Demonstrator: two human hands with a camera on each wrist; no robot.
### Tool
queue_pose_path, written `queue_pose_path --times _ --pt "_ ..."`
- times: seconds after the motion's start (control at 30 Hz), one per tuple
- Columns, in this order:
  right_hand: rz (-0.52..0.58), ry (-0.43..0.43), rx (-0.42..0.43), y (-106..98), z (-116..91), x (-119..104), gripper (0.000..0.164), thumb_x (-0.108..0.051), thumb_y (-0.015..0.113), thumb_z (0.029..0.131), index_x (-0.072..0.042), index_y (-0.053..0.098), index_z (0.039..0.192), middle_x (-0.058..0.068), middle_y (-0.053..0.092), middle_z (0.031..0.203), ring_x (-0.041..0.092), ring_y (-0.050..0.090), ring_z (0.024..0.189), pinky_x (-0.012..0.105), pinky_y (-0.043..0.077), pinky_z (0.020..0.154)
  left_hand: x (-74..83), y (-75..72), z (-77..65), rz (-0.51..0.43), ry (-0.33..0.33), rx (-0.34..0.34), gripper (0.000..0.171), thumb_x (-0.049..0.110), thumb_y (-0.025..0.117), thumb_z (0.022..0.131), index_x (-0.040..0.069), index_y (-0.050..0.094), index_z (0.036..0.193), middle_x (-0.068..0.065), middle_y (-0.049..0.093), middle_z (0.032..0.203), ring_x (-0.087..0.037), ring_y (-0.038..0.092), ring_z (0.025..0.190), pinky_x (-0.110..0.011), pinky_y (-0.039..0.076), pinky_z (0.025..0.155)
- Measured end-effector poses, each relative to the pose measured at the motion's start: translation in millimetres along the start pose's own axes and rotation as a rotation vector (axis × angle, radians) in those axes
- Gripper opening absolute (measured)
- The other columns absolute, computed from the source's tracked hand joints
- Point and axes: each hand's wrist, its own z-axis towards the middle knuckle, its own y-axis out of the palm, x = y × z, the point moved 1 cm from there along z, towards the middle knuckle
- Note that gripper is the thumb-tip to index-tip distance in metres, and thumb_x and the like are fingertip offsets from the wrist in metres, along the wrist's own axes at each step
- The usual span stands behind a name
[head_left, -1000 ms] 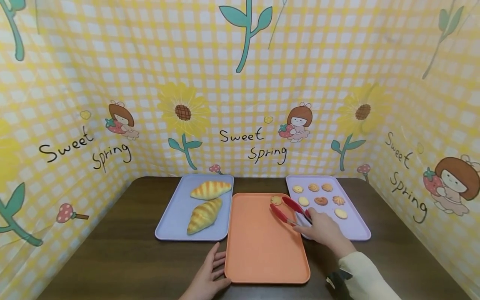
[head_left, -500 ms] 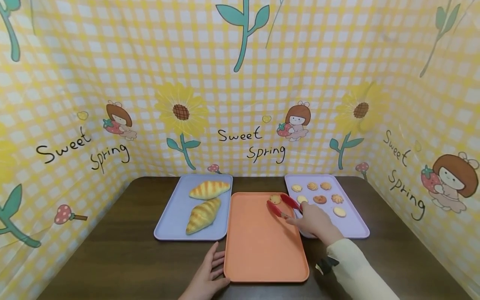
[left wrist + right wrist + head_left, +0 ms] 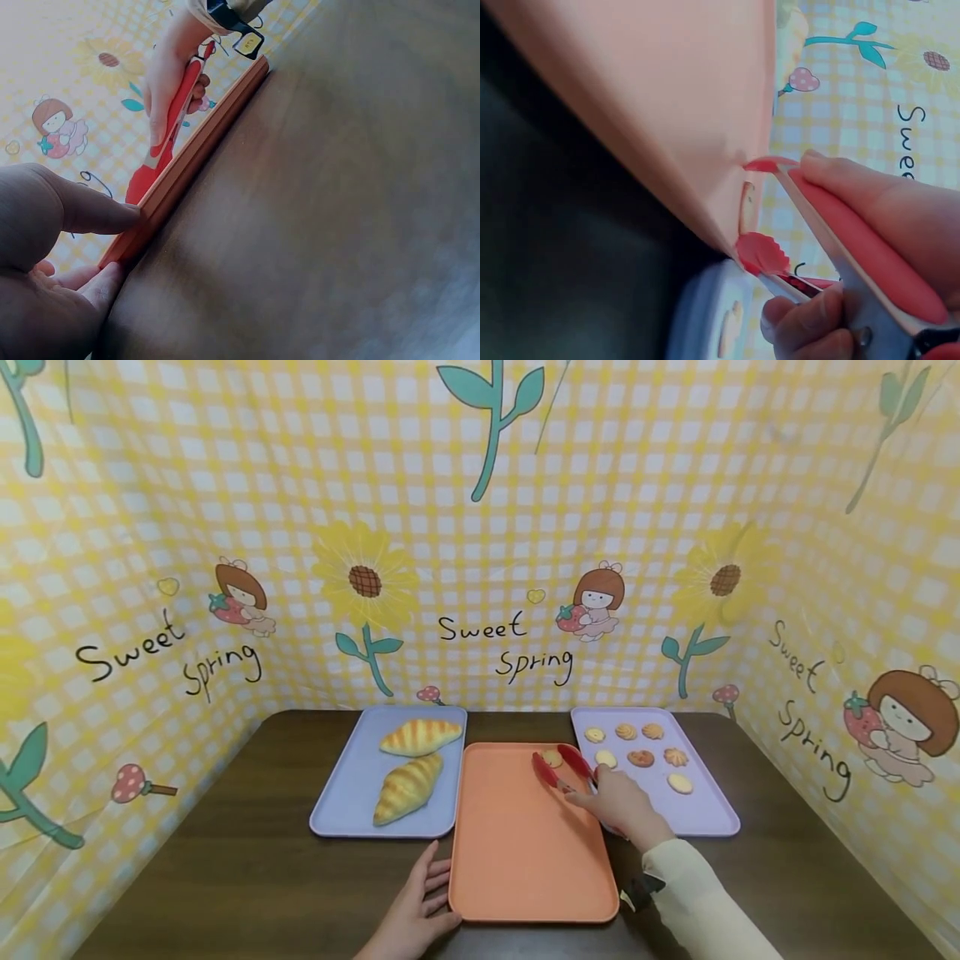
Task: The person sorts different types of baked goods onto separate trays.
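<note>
My right hand [image 3: 624, 806] holds a pair of red-tipped tongs [image 3: 855, 277]. The tongs' tips stand apart, one on each side of a round cookie [image 3: 552, 758], over the far right corner of the orange tray [image 3: 525, 852]. In the right wrist view the cookie [image 3: 747, 208] lies between the tips, with a gap toward the upper one. My left hand [image 3: 416, 906] rests against the orange tray's near left edge, fingers extended; the left wrist view shows its thumb and fingertips touching the rim [image 3: 187, 165].
To the left, a blue-lilac tray [image 3: 345, 810] bears two croissants [image 3: 408, 789]. A lilac tray [image 3: 708, 818] on the right carries several cookies [image 3: 641, 758]. Both adjoin the orange tray on the dark wooden table [image 3: 225, 860]. Yellow checked cloth [image 3: 480, 552] walls the back and sides.
My right hand and the tongs have shifted left and slightly away from me, so the tips now flank the cookie. The cookie and my left hand have stayed in place.
</note>
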Motion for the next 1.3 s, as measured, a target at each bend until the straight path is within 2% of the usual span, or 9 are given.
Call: queue_pose_path --times 0.17,0.47,0.7,0.9,1.03,1.2,1.3 --pt "0.020 0.002 0.010 5.7 -1.0 1.5 0.068 -0.049 0.076 0.085 0.007 0.053 0.116 0.010 0.054 0.076 0.024 0.056 0.069 0.034 0.050 0.054 1.1 -1.4 1.2 -0.002 -0.019 -0.008 0.096 -0.011 0.070 0.084 -0.015 0.000 0.150 -0.042 0.031 0.143 -0.054 0.033 0.133 -0.051 0.044 0.105" --pt "0.033 -0.029 0.031 8.4 -1.0 3.4 0.062 -0.047 0.076 0.085 0.005 0.052 0.109 0.009 0.051 0.070 0.022 0.054 0.061 0.032 0.047 0.049 0.9 -2.8 0.7 0.004 -0.016 -0.010 0.096 -0.012 0.069 0.083 -0.015 0.000 0.150 -0.042 0.031 0.142 -0.054 0.033 0.132 -0.051 0.045 0.105" --pt "0.020 -0.060 0.048 9.4 -2.8 6.4 0.065 -0.048 0.075 0.085 0.006 0.051 0.112 0.009 0.051 0.070 0.022 0.054 0.062 0.032 0.046 0.051 0.3 -1.5 -0.6 0.000 -0.002 -0.007 0.096 -0.012 0.070 0.083 -0.016 0.001 0.150 -0.041 0.032 0.142 -0.054 0.034 0.132 -0.046 0.046 0.104" --pt "0.019 -0.049 0.053 11.0 -7.3 9.2 0.067 -0.050 0.075 0.084 0.006 0.052 0.113 0.008 0.050 0.070 0.022 0.053 0.064 0.032 0.046 0.053 -1.0 -0.9 -1.8 -0.004 0.001 -0.004 0.097 -0.013 0.069 0.082 -0.015 0.001 0.150 -0.041 0.033 0.142 -0.054 0.034 0.132 -0.045 0.047 0.103" --pt "0.008 -0.057 0.068 10.2 -9.7 10.8 0.070 -0.052 0.075 0.083 0.006 0.053 0.116 0.009 0.053 0.073 0.023 0.054 0.066 0.035 0.051 0.057 -1.3 -0.6 -1.4 -0.007 -0.006 -0.004 0.097 -0.013 0.069 0.081 -0.015 0.001 0.150 -0.040 0.033 0.142 -0.054 0.034 0.132 -0.048 0.046 0.104" --pt "-0.023 -0.082 0.105 5.8 -14.6 10.3 0.080 -0.052 0.075 0.083 0.011 0.051 0.127 0.018 0.063 0.086 0.026 0.059 0.072 0.046 0.058 0.070 -0.6 -1.1 0.2 -0.007 -0.013 -0.011 0.096 -0.011 0.070 0.084 -0.015 0.000 0.150 -0.041 0.032 0.142 -0.054 0.034 0.132 -0.051 0.044 0.105" --pt "-0.030 -0.085 0.109 4.8 -16.8 9.0 0.078 -0.052 0.075 0.083 0.010 0.052 0.125 0.016 0.062 0.082 0.025 0.058 0.069 0.044 0.058 0.066 -0.4 -1.6 0.8 0.000 -0.014 -0.013 0.096 -0.011 0.070 0.084 -0.015 0.000 0.150 -0.041 0.032 0.142 -0.054 0.033 0.133 -0.051 0.044 0.105"
